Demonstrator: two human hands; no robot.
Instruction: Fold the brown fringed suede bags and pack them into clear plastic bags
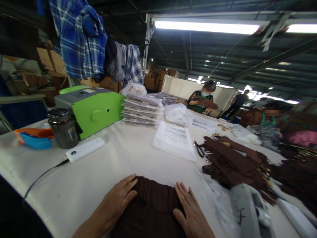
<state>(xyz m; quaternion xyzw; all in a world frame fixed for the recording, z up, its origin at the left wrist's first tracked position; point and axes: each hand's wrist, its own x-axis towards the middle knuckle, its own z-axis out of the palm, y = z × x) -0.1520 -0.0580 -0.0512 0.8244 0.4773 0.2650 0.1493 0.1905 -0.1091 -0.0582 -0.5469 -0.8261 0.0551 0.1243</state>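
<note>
A dark brown garment (156, 208) with a gathered, elastic-looking waistband lies on the white table in front of me. Its lower part runs out of view at the bottom. My left hand (121, 193) rests along the left end of the waistband, fingers stretched out over its edge. Flat against the right end lies my right hand (187, 205), fingers extended and thumb on the cloth. Neither hand is wrapped around anything. To the right is a pile of brown garments (230, 158) with a dark strap loop (199, 149) beside it.
A grey tape dispenser (244, 211) and clear plastic bags (223, 201) sit at the right. Printed sheets (174, 138), stacked bagged garments (141, 110), a green machine (97, 110), a jar (63, 129) and a corded white device (85, 148) stand farther back. Co-workers (201, 99) are beyond the table.
</note>
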